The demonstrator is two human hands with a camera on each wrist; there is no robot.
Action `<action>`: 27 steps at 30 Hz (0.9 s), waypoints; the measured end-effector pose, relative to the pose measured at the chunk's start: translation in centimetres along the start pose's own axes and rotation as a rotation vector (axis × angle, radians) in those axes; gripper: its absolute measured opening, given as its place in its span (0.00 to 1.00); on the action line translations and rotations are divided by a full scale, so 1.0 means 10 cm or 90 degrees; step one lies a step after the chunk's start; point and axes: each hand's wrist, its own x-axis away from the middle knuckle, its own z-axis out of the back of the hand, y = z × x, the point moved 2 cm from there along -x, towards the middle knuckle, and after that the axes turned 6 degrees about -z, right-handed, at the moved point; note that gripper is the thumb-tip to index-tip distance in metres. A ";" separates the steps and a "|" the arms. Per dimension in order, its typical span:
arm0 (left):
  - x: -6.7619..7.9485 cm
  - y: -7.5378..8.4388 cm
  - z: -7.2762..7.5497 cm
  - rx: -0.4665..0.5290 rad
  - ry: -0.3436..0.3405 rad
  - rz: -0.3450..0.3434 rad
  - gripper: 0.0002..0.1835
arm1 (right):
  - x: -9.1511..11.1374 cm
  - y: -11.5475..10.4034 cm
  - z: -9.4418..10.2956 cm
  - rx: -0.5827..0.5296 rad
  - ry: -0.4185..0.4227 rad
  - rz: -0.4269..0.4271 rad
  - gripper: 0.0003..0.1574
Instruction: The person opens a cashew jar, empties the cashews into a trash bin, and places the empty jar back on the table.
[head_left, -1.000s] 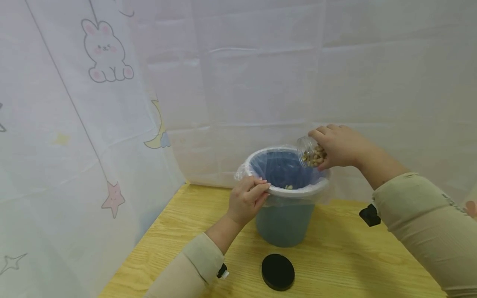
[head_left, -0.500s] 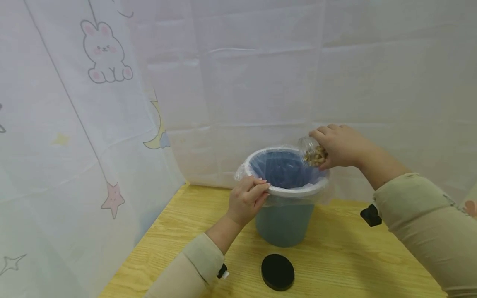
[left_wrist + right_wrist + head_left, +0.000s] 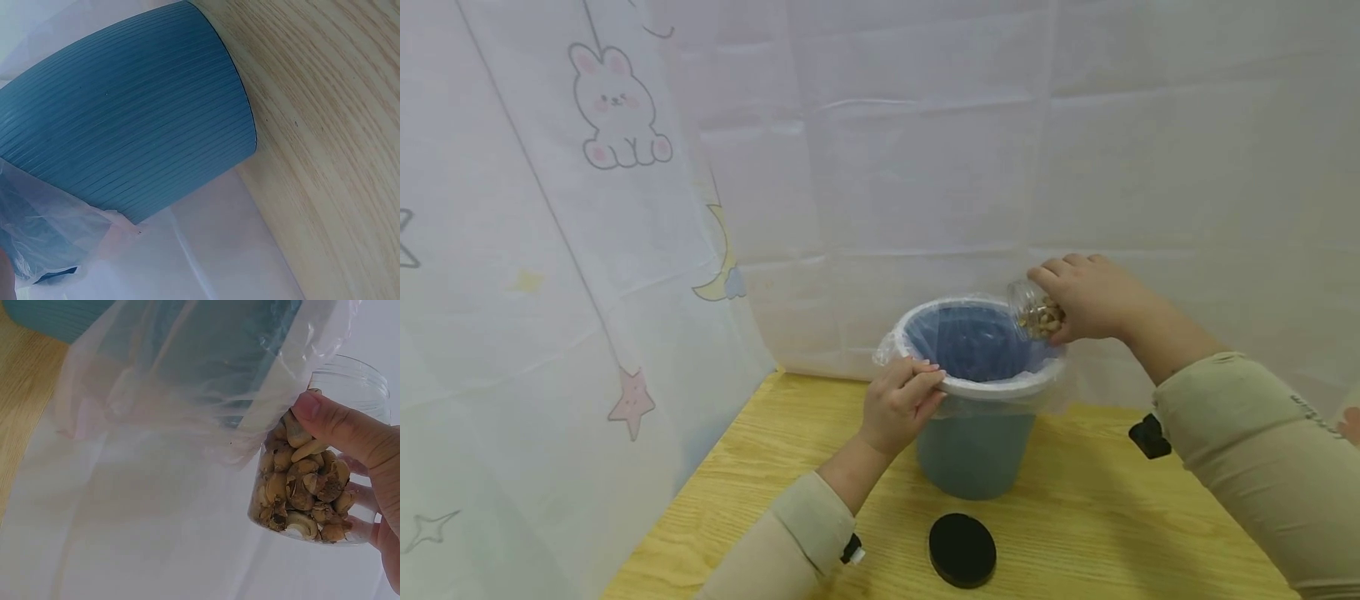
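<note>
A blue-green ribbed trash bin [image 3: 973, 454] stands on the table, lined with a clear plastic bag [image 3: 181, 381] folded over its white rim. My left hand [image 3: 901, 400] grips the near-left part of that rim, over the bag. With my right hand [image 3: 1093, 296] I hold a clear jar [image 3: 1021, 302] by its side, tilted, its mouth pointing left over the bin's right rim. Light-brown, dried-looking pieces [image 3: 306, 487] fill part of the jar. In the right wrist view the thumb lies along the near side, and the other fingers show through the far wall.
A round black lid [image 3: 962, 550] lies on the wood-grain table [image 3: 820, 425] in front of the bin. Behind hangs a pale curtain [image 3: 887, 167], printed at left with a rabbit and stars. A small black object [image 3: 1150, 437] shows beside the right sleeve.
The jar and right hand have shifted slightly right. A pale piece visible inside the bin near the front rim a second ago no longer shows. My left hand keeps its grip.
</note>
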 end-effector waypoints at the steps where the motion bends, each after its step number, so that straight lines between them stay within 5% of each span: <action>1: 0.00 0.00 0.00 0.000 0.001 0.000 0.12 | 0.00 0.00 0.00 -0.001 0.001 -0.001 0.60; 27: -0.01 -0.02 0.01 -0.015 -0.016 -0.006 0.14 | 0.02 0.04 0.01 0.013 0.012 0.003 0.60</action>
